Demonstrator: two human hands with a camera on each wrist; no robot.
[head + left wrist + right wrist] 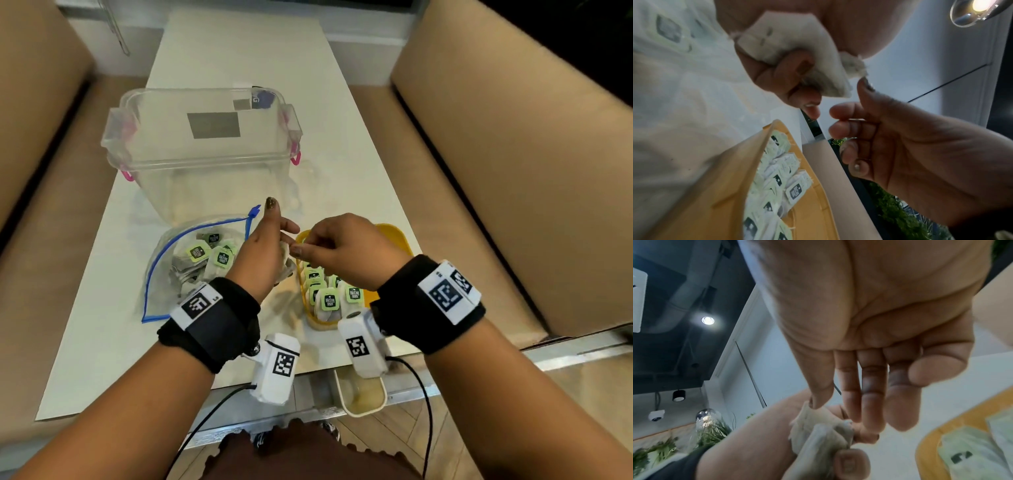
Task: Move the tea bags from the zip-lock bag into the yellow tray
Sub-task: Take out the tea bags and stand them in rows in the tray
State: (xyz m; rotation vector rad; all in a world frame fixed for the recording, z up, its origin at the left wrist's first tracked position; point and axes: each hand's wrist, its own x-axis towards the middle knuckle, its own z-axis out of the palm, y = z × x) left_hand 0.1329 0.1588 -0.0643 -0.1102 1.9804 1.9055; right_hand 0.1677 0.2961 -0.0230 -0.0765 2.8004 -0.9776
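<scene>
Wristbands: a wide black fabric band wraps each forearm just behind the left hand [265, 246] and the right hand [346, 250].
Markers: a white tag printed with a black square code sits on top of each band.
Cameras: a white box bearing another square code hangs under each wrist.
Cables: a thin black cable leaves each box.
Nails: dark, glittery polish.
Clothing: dark brown garment with a scalloped hem.

From the head view I can't see the yellow tray [394, 236] whole — both hands cover its far end. The tea bags [327, 301] inside blur together; I can't count them. Beside that tray, the zip-lock bag [161, 274] lies partly hidden by my left wrist.
</scene>
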